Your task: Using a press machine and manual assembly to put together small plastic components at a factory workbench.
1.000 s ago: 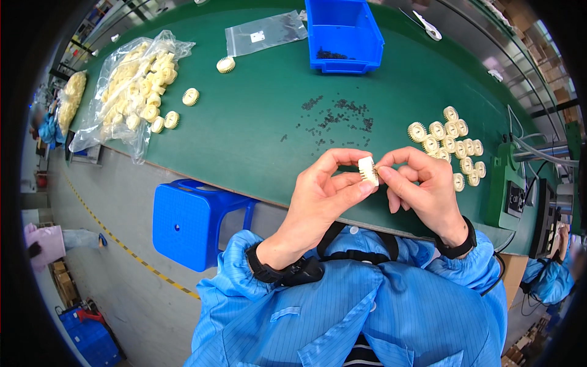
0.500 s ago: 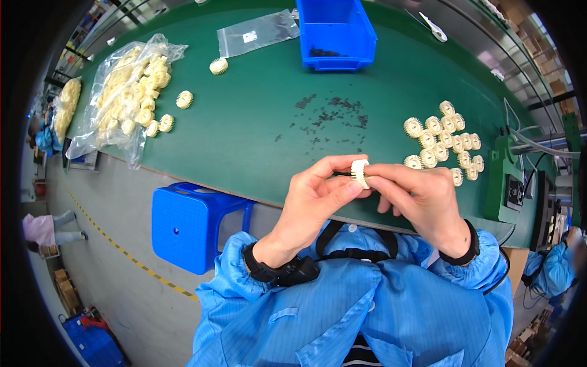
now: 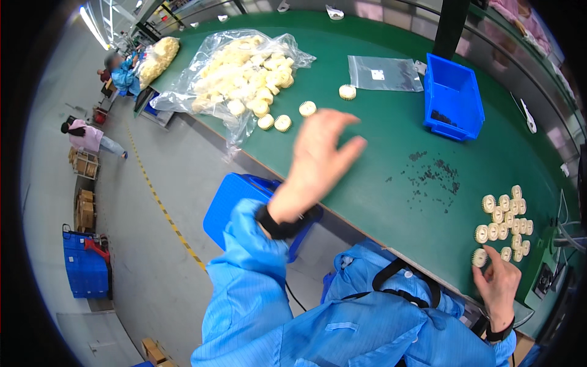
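Note:
My left hand [image 3: 321, 158], slightly blurred, is over the table with thumb and fingers apart and nothing in it. Just beyond its fingers lies a cream plastic gear [image 3: 307, 109]; another loose gear [image 3: 347, 92] sits farther off. At the right, my right hand [image 3: 500, 282] has its thumb and forefinger at the edges of a toothed cream gear [image 3: 479, 257], which is at the near side of a group of similar gears [image 3: 509, 219]. A clear plastic bag [image 3: 214, 64] full of cream gears lies at the far left, with a few gears beside its mouth.
Small black parts [image 3: 433, 177] are scattered on the green table [image 3: 367, 159]. Behind them stand a blue bin [image 3: 455, 92] holding more black bits and a flat zip bag [image 3: 385, 73]. A blue stool [image 3: 229, 205] is below the table edge. Green equipment [image 3: 541, 269] stands at the right.
My hands, together around one gear before, are now far apart. The left has let go and moved toward the bag; the right has moved to the gear group. The view has swung leftward.

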`<move>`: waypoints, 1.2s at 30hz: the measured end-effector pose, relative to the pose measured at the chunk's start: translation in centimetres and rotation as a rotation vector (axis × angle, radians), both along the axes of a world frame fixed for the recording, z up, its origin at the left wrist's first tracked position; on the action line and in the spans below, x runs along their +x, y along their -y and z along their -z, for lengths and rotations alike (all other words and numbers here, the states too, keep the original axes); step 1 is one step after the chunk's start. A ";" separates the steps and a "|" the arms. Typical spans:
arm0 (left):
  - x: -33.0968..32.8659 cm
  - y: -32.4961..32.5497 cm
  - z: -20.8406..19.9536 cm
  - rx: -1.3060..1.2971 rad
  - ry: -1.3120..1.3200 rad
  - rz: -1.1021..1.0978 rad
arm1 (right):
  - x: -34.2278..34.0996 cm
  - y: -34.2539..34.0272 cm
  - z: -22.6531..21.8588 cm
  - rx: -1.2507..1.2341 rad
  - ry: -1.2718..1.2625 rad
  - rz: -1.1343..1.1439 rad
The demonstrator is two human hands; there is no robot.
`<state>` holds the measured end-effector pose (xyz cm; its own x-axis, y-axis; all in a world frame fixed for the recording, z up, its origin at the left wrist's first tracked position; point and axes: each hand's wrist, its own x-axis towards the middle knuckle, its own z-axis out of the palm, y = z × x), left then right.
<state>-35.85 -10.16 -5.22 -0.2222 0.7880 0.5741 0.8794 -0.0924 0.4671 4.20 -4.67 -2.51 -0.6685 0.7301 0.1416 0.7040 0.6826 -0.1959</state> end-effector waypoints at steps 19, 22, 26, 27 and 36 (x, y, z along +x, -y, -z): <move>2.4 1.7 -2.2 -0.344 0.915 0.295 | -9.4 -6.6 1.8 0.158 -0.189 -0.379; 6.5 2.8 -1.3 -0.356 1.175 0.461 | -9.6 -7.1 1.4 0.136 -0.136 -0.450; 10.1 2.6 -0.5 -0.396 1.396 0.539 | -10.0 -7.6 1.7 0.149 -0.093 -0.488; 10.8 2.4 -0.2 -0.376 1.444 0.544 | -10.1 -7.5 2.0 0.182 -0.061 -0.469; 14.2 1.7 0.9 -0.369 1.569 0.532 | -8.8 -2.9 -0.6 -0.492 -0.376 -0.183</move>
<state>-21.68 -11.81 -6.15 -0.0423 0.9889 -0.1427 -0.5065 0.1019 0.8562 -4.64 -1.80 -1.94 -0.7583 0.6483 0.0685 0.4067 0.5526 -0.7275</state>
